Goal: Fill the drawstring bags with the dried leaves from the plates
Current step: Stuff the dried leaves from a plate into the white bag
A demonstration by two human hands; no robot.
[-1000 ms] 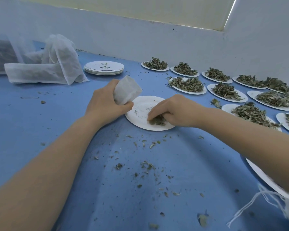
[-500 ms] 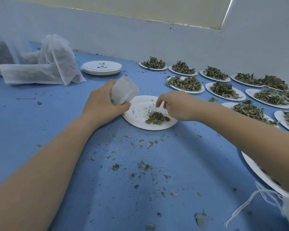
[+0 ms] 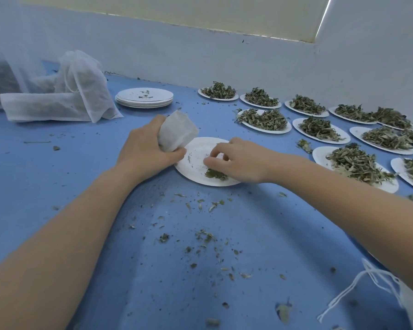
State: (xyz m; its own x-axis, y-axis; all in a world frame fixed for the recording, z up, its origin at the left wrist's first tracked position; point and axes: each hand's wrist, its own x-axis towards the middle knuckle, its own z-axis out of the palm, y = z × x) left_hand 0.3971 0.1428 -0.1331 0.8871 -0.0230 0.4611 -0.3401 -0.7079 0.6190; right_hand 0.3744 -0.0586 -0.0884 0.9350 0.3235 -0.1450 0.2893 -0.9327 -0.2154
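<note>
My left hand (image 3: pixel 148 151) grips a small white drawstring bag (image 3: pixel 178 131) and holds it upright at the left rim of a white paper plate (image 3: pixel 193 160). A small pile of dried leaves (image 3: pixel 216 173) lies on the near side of this plate. My right hand (image 3: pixel 239 160) is down on the plate with curled fingers. Its thumb and fingertips pinch at the leaves along the pile's far edge, and the palm covers part of the pile.
Several plates heaped with dried leaves (image 3: pixel 264 119) fill the right side up to the wall. A stack of emptied plates (image 3: pixel 144 97) and filled mesh bags (image 3: pixel 65 98) sit at the back left. Leaf crumbs (image 3: pixel 205 235) litter the blue table (image 3: pixel 57 177). Loose bag strings (image 3: pixel 367 287) lie at the bottom right.
My right hand raked the leaves, lifted off the pile half a second ago, and has now come back down onto it with curled fingers. The left hand and bag stayed put.
</note>
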